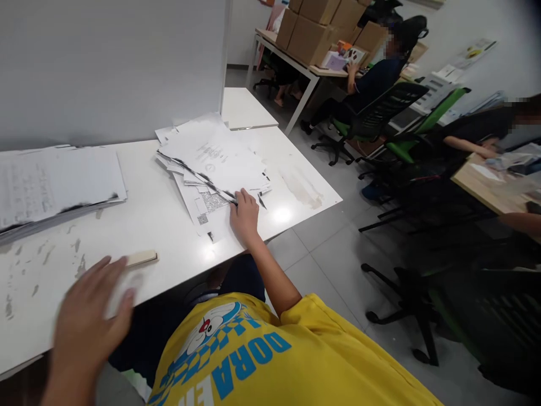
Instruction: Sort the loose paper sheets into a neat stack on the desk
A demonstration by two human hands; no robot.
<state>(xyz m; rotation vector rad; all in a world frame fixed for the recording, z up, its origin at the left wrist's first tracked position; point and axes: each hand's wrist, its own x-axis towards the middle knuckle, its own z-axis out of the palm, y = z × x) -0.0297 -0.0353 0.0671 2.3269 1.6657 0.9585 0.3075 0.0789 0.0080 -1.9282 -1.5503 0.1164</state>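
My right hand [245, 220] is at the near edge of a loose pile of papers [228, 152], its fingers closed on the sheets' edge. The pile is uneven, with dark streaks along one side and a sheet printed with dense text and a square code [203, 218] sticking out beneath. At the lower left, my left hand [91, 316] is smeared by motion, thumb and fingers apart, over the white table [177, 248]. Just beyond its fingertips lies a small cream-coloured bar [142, 258]; whether they touch is unclear.
A thick paper stack [76, 183] lies at the left, by a grey partition [110, 67]. Brown stains mark the table. To the right are office chairs [380, 113], a seated person [376, 84], another person's arm [469, 145] and cardboard boxes [308, 39] on a desk.
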